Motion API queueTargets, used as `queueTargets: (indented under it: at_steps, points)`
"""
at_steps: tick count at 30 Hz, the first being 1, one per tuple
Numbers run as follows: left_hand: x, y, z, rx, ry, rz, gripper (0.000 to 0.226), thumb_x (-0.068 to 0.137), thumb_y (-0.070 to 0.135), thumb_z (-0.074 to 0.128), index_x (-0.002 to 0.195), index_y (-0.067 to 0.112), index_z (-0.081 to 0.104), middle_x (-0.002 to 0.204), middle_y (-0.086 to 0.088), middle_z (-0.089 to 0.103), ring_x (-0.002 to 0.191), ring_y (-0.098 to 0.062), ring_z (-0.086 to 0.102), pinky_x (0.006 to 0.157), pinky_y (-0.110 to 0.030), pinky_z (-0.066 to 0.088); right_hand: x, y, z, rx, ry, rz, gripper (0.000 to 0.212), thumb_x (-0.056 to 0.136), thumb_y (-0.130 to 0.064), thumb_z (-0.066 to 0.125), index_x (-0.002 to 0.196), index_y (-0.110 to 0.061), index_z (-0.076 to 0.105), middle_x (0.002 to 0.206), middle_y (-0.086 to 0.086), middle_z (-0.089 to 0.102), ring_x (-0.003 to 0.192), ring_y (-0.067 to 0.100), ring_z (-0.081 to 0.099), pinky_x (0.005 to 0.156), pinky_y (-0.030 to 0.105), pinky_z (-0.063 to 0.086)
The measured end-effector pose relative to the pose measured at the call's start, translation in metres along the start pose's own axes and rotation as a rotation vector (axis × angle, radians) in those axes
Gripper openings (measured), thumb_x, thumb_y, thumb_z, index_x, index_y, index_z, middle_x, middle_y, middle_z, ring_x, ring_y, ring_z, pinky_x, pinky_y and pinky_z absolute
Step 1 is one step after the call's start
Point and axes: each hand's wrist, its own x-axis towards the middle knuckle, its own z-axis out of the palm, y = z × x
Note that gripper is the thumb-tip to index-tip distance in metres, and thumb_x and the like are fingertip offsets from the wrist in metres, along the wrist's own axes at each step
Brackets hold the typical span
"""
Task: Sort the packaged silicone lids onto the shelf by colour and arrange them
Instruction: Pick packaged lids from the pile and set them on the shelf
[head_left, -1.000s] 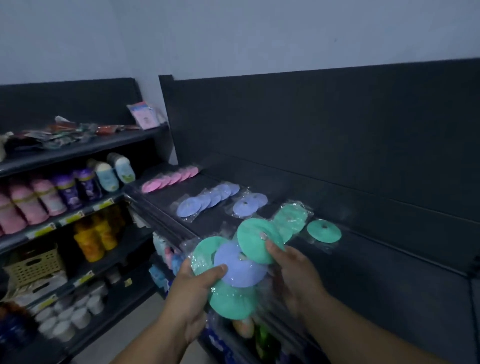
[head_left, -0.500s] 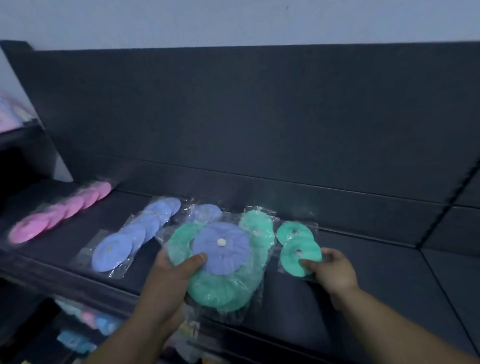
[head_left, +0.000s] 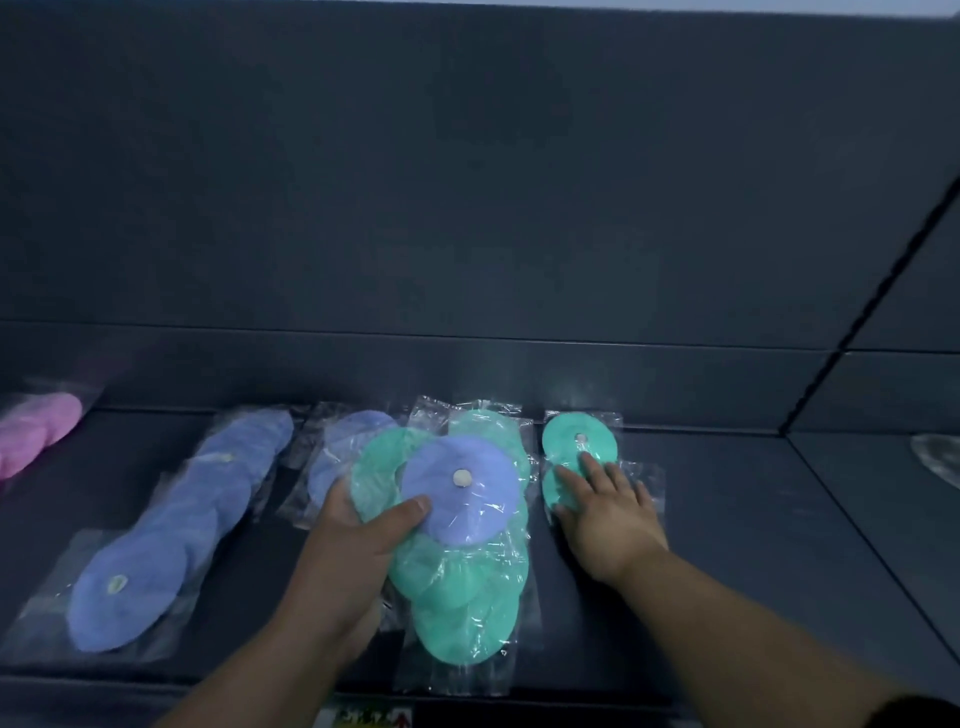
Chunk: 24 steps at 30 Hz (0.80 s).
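Note:
My left hand (head_left: 358, 540) grips a bundle of packaged lids above the dark shelf (head_left: 727, 519): a blue lid (head_left: 462, 493) on top, green packs (head_left: 467, 597) under and behind it. My right hand (head_left: 608, 514) lies flat, fingers straight, pressing a green lid pack (head_left: 558, 493) onto the shelf, just in front of another green lid (head_left: 579, 439). To the left lie a row of blue lids (head_left: 171, 535), a second blue pack (head_left: 337, 457) partly hidden by my left hand, and pink lids (head_left: 36, 431) at the far left.
The shelf's dark back panel (head_left: 467, 208) rises right behind the lids. A clear plastic piece (head_left: 940, 462) lies at the right edge. A yellow label (head_left: 369, 719) shows below the shelf's front lip.
The view has turned from the left aisle to face the shelf. My right hand carried a green pack to the right, laid it down and now presses it flat. My left hand keeps the bundle.

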Motion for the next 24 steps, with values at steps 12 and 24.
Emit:
queueTargets:
  at_steps: [12, 24]
  points:
    - [0.011, -0.011, 0.063, 0.019, -0.013, -0.031, 0.034, 0.08, -0.006, 0.066, 0.107, 0.015, 0.061, 0.1, -0.011, 0.073, 0.089, -0.028, 0.071, 0.071, -0.039, 0.058, -0.006, 0.041, -0.024, 0.206, 0.19, -0.031, 0.045, 0.1, -0.041, 0.036, 0.144, -0.028, 0.037, 0.158, -0.002, 0.022, 0.146, 0.019, 0.017, 0.118, 0.035, 0.011]
    - [0.005, -0.026, 0.083, 0.232, -0.12, -0.046, 0.043, 0.08, 0.011, 0.074, 0.118, 0.019, 0.056, 0.107, -0.003, 0.072, 0.096, -0.022, 0.07, 0.087, -0.045, 0.055, -0.049, 0.004, -0.045, 1.653, -0.113, 0.062, 0.021, 0.086, -0.023, 0.069, 0.106, -0.023, 0.063, 0.1, 0.005, 0.074, 0.097, 0.031, 0.069, 0.075, 0.041, 0.054]
